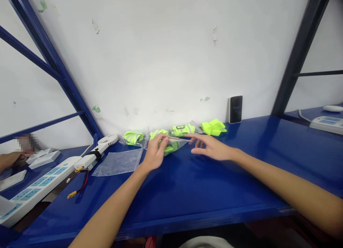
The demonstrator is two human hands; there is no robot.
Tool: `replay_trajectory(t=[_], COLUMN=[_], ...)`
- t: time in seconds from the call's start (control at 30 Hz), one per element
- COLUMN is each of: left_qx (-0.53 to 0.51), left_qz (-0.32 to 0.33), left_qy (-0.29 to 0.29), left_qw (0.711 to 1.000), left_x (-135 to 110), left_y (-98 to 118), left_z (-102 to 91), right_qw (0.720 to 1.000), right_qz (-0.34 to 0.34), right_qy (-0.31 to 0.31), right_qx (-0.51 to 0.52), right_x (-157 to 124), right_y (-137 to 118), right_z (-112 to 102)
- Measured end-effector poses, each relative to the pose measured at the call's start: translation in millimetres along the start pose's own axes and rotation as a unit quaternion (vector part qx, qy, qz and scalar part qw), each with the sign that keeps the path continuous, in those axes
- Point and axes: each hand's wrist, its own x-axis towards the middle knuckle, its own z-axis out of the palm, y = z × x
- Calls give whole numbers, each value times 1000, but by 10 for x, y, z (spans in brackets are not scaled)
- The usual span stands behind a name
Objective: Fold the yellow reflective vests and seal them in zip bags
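My left hand (154,152) grips a clear zip bag (175,143) that holds a folded neon-yellow reflective band, resting on the blue shelf (203,191). My right hand (211,147) hovers just right of the bag's red-lined mouth with its fingers spread, its fingertips at the edge of the bag. Three more neon-yellow bands lie along the wall: one bagged at the left (133,137), one bagged in the middle (183,129), one loose at the right (213,127).
An empty clear bag (118,162) lies flat to the left. Beyond it are a small white fan (107,139), a battery with red wires (80,176) and a white power strip (34,192). A dark device (235,109) leans on the wall. Another person's hand (9,158) shows at far left.
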Motion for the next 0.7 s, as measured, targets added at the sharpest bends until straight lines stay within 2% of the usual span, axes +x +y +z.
replay_trajectory(t=[0.07,0.13,0.23,0.33,0.37,0.43,0.5,0.53,0.6,0.7], left_qx=[25,41,43,25,2,-83,-186,-215,-204,-193], left_qz=[24,48,59,64,58,14,-67,-108,-174,-200], left_qy=[-16,-22,-11,31,58,152,283,330,380,404], left_qw=[999,998,997,997,997,985,939,913,885,871], left_x=[-56,-99,-141,-138,-120,-52,39,83,148,179], left_y=[55,90,135,163,157,98,-27,-110,-295,-551], left_z=[91,138,174,212,221,210,138,78,-75,-291], right_qw=[998,990,973,974,978,987,992,993,992,974], right_qz=[-29,-51,-64,-58,-49,-30,-39,-45,-48,-75], right_qy=[-28,-22,17,79,100,127,112,104,115,213], right_qx=[-52,-131,-220,-204,-174,-95,-33,-9,29,27], right_x=[7,13,22,40,55,115,235,324,562,1026], right_y=[-25,4,85,73,28,-125,-331,-438,-619,-706], right_z=[25,30,21,26,31,37,30,22,4,-20])
